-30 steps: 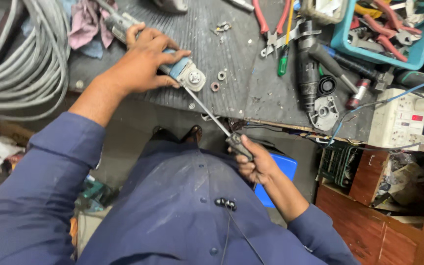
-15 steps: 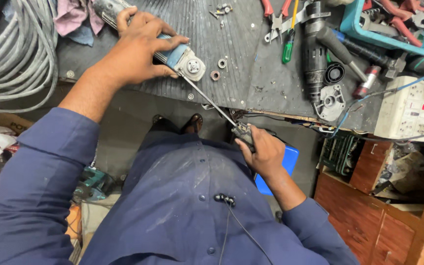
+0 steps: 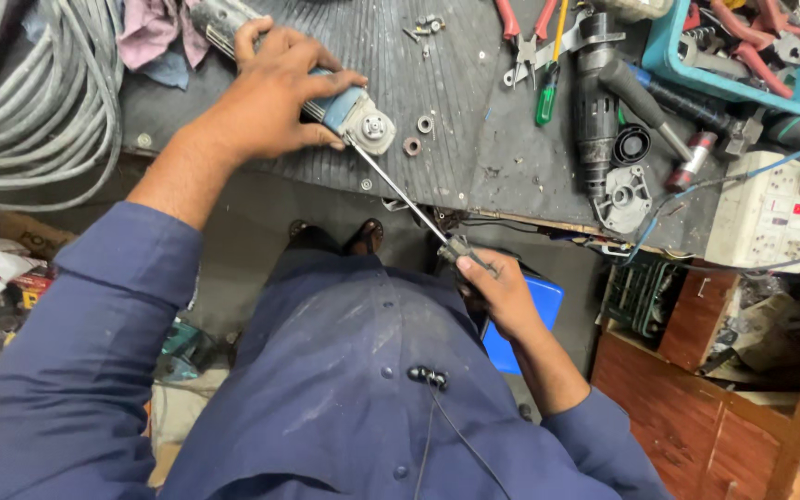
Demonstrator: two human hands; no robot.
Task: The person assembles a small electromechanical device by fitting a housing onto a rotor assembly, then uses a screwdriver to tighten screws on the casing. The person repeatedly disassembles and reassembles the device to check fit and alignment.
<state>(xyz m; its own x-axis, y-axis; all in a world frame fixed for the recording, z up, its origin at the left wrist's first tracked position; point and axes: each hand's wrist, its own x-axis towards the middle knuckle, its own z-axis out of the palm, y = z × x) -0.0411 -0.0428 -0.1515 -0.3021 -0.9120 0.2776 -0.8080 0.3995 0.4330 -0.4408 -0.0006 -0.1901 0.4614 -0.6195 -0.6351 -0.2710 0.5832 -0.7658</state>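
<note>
Your left hand [image 3: 270,93] clenched over angle grinder [image 3: 349,109], your right hand [image 3: 497,287] grasping screwdriver [image 3: 409,202], its tip at the grinder head beside your left fingertips, washers [image 3: 418,134] just beyond them.

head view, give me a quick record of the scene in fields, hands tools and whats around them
left hand: grips the angle grinder, pressing it to the bench
right hand: holds the screwdriver by its handle, below the bench edge
screwdriver tip: at the grinder's head
small parts: washer and nut beside the grinder
right of bench: pliers, green screwdriver, black tool body, blue tray
left of bench: grey cable, rag
</note>
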